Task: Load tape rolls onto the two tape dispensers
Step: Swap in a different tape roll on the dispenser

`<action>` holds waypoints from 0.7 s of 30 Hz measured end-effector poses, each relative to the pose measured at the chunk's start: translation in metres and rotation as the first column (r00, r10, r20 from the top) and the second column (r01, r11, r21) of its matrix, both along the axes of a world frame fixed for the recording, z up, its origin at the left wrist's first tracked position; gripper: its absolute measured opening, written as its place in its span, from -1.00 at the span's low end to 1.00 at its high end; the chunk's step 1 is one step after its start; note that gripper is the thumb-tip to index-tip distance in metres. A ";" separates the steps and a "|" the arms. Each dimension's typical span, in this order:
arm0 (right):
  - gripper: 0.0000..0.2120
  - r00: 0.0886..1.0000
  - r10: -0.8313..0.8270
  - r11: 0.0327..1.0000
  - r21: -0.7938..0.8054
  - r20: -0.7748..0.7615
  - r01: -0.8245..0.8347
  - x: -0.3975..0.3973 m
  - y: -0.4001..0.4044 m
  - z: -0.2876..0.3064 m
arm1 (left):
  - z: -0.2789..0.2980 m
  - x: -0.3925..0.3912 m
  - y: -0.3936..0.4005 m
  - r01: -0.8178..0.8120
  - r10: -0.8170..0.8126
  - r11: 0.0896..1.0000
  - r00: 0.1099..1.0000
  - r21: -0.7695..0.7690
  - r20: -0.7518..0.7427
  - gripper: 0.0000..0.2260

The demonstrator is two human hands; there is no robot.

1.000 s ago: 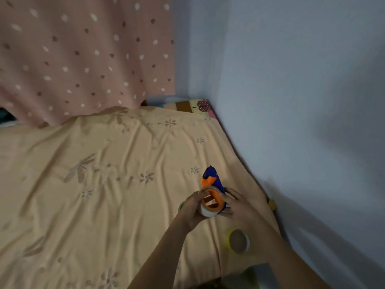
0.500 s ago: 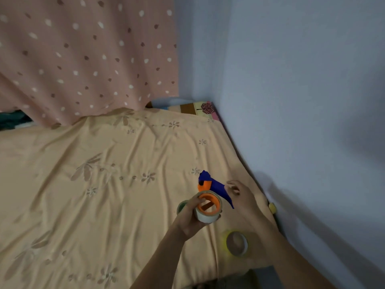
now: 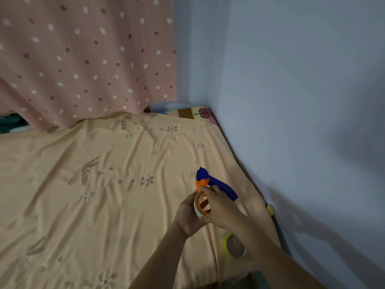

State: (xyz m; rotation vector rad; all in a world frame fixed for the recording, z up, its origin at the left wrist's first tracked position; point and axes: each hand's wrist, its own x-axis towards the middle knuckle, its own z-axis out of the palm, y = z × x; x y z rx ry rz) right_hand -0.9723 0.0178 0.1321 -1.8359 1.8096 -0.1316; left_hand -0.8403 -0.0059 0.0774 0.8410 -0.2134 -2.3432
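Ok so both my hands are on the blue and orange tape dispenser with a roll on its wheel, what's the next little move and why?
Probably press the tape roll fully onto the orange hub with the right hand while the left hand steadies the dispenser. The roll already rings the hub, but whether it sits flush cannot be told. A second roll lies on the bedsheet for later.

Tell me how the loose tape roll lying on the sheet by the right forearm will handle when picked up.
The loose tape roll lies flat on the sheet, so it probably won't roll until tipped on edge. It looks like a hollow ring, likely light and rigid. It sits near the bed's edge, so a sideways push might knock it off.
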 end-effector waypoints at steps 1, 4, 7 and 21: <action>-0.15 0.999 -0.010 1.000 -0.024 0.034 0.010 0.000 -0.002 -0.004 | -0.001 0.001 -0.001 0.003 -0.003 1.000 1.000 -0.006 0.012 -0.62; -0.31 0.986 -0.027 0.993 -0.111 0.165 0.045 0.001 -0.003 -0.006 | -0.011 0.005 -0.006 0.000 0.000 1.000 0.999 0.014 0.049 -0.62; -0.37 0.953 -0.025 0.991 -0.116 0.303 0.063 -0.004 -0.007 0.007 | -0.009 0.005 -0.008 -0.027 0.025 1.000 0.995 0.016 0.092 -0.69; -0.21 0.889 -0.418 0.907 0.036 0.189 0.419 -0.068 -0.034 -0.082 | -0.048 0.043 -0.026 -0.318 0.344 0.939 0.897 -0.133 0.277 -0.54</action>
